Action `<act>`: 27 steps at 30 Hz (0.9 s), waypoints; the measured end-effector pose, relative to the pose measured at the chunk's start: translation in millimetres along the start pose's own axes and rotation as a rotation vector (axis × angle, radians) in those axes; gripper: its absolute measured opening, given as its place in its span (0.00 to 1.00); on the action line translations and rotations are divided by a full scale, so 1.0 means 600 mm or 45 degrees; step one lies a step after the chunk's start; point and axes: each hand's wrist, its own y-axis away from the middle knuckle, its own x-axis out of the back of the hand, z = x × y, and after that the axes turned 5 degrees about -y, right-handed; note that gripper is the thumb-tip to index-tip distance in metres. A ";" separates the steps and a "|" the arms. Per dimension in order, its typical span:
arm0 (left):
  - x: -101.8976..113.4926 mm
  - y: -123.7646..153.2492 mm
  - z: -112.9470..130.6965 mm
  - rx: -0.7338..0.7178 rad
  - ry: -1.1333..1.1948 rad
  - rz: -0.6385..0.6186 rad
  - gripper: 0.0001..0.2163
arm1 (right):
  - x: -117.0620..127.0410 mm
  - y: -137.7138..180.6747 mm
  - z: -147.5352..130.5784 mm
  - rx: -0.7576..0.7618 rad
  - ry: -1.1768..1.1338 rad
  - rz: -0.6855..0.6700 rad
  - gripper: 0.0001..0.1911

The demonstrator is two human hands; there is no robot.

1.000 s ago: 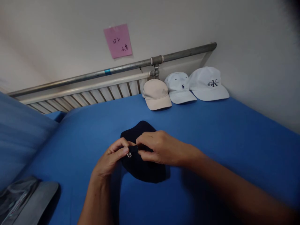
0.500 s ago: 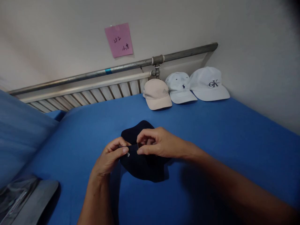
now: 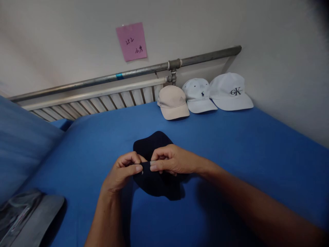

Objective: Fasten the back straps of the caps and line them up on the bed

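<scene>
A dark navy cap (image 3: 151, 145) lies on the blue bed sheet (image 3: 231, 144) in the middle of the view. My left hand (image 3: 122, 172) pinches the cap's back strap near a small metal buckle. My right hand (image 3: 171, 160) pinches the same strap from the right, thumb and fingers closed on it. The two hands almost touch over the cap, and part of its crown is hidden under them.
Three caps sit in a row by the far wall: a beige cap (image 3: 172, 102), a pale blue cap (image 3: 198, 95) and a white cap (image 3: 231, 92). A grey cap (image 3: 31, 216) lies at the lower left. A radiator (image 3: 102, 101), a pipe and a pink note (image 3: 131, 42) are behind.
My right hand's fingers have shifted along the strap toward my left hand, closing the gap. The cap has barely moved and the view tilted slightly.
</scene>
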 end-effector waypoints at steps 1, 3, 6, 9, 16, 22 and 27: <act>0.000 0.000 0.000 0.004 -0.007 -0.001 0.06 | -0.001 -0.001 0.002 0.003 -0.003 0.007 0.15; -0.001 0.000 0.001 0.010 -0.013 -0.005 0.06 | -0.002 -0.003 0.006 0.010 -0.011 0.009 0.15; -0.001 0.000 0.002 0.012 0.004 -0.019 0.07 | -0.003 -0.004 0.010 0.015 -0.036 0.000 0.15; -0.001 0.000 0.002 0.022 0.029 -0.013 0.07 | -0.004 -0.005 0.012 0.031 -0.048 0.001 0.16; -0.001 -0.001 -0.001 0.040 0.077 0.033 0.07 | -0.007 -0.007 0.019 0.257 0.073 0.072 0.14; 0.001 -0.003 -0.002 0.052 0.092 0.028 0.08 | -0.003 -0.009 0.029 0.624 0.544 0.147 0.11; 0.002 -0.002 -0.002 0.018 0.105 0.027 0.08 | -0.009 -0.008 0.027 0.763 0.742 0.189 0.11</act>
